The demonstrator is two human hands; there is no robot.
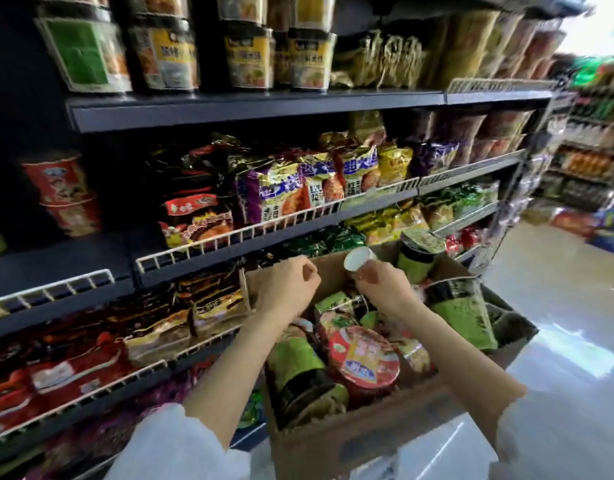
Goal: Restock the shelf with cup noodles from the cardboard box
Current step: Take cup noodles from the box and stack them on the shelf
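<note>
White sleeves [181, 441] sat closest to the head cam, both forearms reaching out over the box [361, 434]. That box stood on the floor [558, 306] right against the shelf [250, 110], open on top and stuffed with cup noodles lying every which way: a red-lidded cup [364, 362] in the middle, a green-and-black cup [298, 372] on its side just left of it, more green ones [464, 313] along the right edge.

Right hand [381, 282] was wrapped around a cup [359, 259], held above the box with its white bottom tipped up toward the shelf. Left hand [288, 285] hovered just beside it over the box's far-left corner, fingers curled in loosely with nothing in them, not touching anything.

Shelf-wise, tall cups [174, 60] filled the top row, red cups [63, 192] stood on the left of the middle row, and bagged noodles [274, 192] sat packed behind white wire rails [236, 237]. Pretty blurry overall, so labels weren't readable.
</note>
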